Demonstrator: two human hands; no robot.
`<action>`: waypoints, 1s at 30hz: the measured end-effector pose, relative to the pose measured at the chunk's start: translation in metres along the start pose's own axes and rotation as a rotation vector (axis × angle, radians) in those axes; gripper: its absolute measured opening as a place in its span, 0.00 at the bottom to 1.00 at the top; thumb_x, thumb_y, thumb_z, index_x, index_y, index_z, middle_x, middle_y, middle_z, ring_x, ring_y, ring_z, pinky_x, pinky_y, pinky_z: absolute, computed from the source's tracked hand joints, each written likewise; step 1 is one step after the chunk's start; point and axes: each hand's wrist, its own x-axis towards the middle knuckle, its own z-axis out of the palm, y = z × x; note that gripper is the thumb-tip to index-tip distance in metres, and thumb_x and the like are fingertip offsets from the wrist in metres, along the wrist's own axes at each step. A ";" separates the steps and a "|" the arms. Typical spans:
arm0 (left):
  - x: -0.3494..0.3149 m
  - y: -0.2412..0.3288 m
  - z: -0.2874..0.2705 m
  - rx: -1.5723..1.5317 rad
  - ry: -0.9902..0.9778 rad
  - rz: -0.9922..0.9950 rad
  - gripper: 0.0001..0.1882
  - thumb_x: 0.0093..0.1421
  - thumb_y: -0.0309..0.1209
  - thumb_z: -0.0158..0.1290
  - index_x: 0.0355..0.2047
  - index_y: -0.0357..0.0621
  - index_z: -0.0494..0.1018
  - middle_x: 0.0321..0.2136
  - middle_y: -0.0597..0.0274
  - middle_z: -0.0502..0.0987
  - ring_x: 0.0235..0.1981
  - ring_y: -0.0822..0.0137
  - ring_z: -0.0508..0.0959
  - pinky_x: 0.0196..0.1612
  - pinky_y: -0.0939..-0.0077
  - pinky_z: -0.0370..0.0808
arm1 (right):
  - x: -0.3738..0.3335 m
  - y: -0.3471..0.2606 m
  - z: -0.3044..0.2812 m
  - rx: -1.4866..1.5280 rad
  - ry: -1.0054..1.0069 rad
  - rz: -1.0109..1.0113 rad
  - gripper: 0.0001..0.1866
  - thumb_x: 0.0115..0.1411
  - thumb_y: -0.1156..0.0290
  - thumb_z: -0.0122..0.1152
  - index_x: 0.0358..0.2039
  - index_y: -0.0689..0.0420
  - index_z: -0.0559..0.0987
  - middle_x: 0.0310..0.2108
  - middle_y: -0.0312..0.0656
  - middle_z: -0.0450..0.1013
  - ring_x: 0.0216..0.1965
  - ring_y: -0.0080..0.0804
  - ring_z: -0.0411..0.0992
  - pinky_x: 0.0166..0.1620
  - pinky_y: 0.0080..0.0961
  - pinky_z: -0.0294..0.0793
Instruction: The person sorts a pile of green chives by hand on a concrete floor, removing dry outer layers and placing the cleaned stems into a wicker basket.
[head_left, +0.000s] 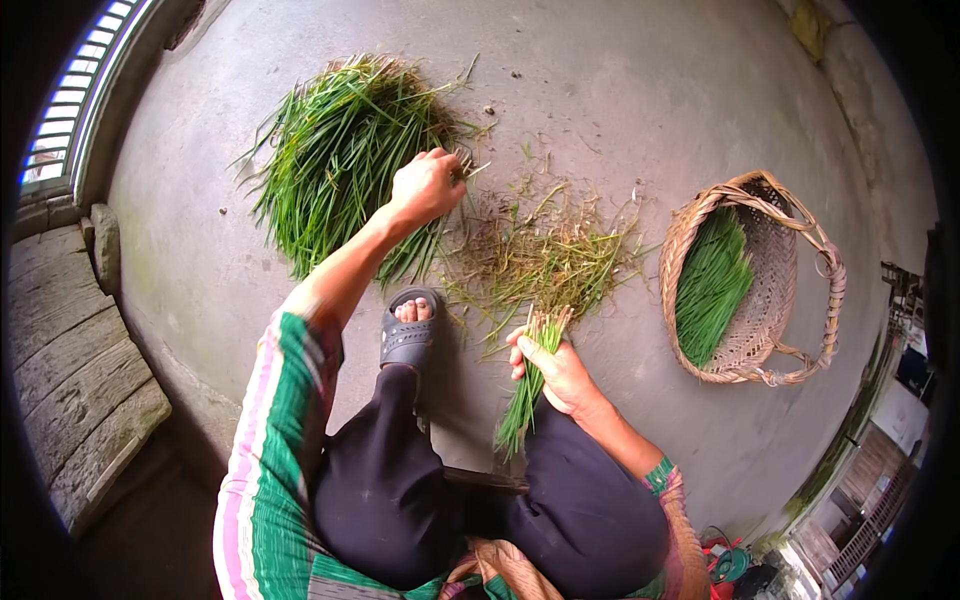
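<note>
Grey concrete floor [620,90] spreads under a seated person, with weathered wooden planks [75,380] along its left edge. Nearest, black trousers cover the knees, and a foot in a dark grey rubber sandal [408,338] rests flat on the concrete. Just right of the sandal, the right hand [560,372] is closed around a small tidy bunch of thin green leaf stalks [528,385], its pale root ends pointing up and away and its green tips hanging down toward the lap. Beyond that bunch lies a loose scatter of dry yellowish trimmings [545,255]. Further out, the left hand [426,186], on a green and pink striped sleeve, is curled shut at the near edge of a large heap of long green stalks [335,160], gripping some of them. Well off to the right, a woven oval basket with a handle [775,205] holds more cleaned green stalks.
</note>
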 end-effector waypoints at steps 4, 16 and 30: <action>-0.016 -0.016 -0.024 -0.399 -0.296 -0.192 0.10 0.52 0.37 0.53 0.28 0.43 0.74 0.26 0.67 0.75 0.31 0.68 0.74 0.39 0.74 0.69 | 0.002 0.001 0.002 0.005 -0.028 0.016 0.11 0.62 0.66 0.50 0.38 0.60 0.72 0.25 0.36 0.69 0.25 0.23 0.68 0.30 0.18 0.70; -0.082 0.055 0.025 -1.140 -0.642 -0.473 0.08 0.53 0.37 0.57 0.25 0.49 0.72 0.19 0.77 0.69 0.20 0.83 0.64 0.22 0.89 0.59 | 0.025 0.004 -0.034 0.114 0.269 -0.165 0.10 0.57 0.68 0.59 0.36 0.59 0.75 0.26 0.32 0.70 0.20 0.16 0.63 0.23 0.15 0.63; -0.112 0.092 0.061 -1.286 -0.642 -0.590 0.08 0.58 0.38 0.53 0.35 0.51 0.71 0.27 0.76 0.71 0.26 0.82 0.69 0.29 0.86 0.66 | 0.024 0.019 -0.040 0.159 0.260 -0.068 0.08 0.56 0.68 0.60 0.34 0.57 0.74 0.22 0.30 0.66 0.19 0.16 0.63 0.22 0.14 0.63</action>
